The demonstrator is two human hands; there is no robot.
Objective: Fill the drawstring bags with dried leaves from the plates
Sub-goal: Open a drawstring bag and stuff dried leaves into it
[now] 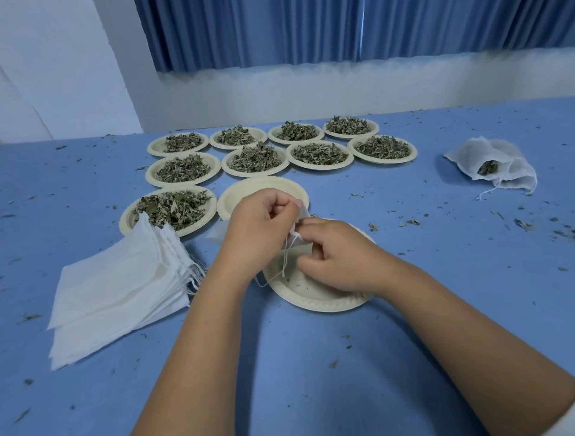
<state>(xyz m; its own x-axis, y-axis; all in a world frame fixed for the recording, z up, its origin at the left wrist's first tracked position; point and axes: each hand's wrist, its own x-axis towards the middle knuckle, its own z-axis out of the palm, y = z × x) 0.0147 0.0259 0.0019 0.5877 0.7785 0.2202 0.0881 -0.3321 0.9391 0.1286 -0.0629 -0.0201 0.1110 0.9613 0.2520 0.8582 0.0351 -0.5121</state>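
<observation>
Both hands work a white drawstring bag [300, 247] over a nearly bare cream plate [316, 302] at the table's middle. My left hand [261, 225] pinches the bag's top edge with curled fingers. My right hand [334, 255] grips the bag's mouth from the right and covers most of it. The bag's white string [283, 267] dangles onto the plate. Several cream plates heaped with dried green leaves [254, 158] stand in rows behind; the nearest full one [172, 208] is at the left.
A stack of flat white bags [124, 287] lies at the left, overlapping the nearest full plate. An empty plate [262, 189] sits just behind my hands. Filled bags [494, 166] lie at the right. Leaf crumbs dot the blue tablecloth [447, 276]. Blue curtains hang beyond.
</observation>
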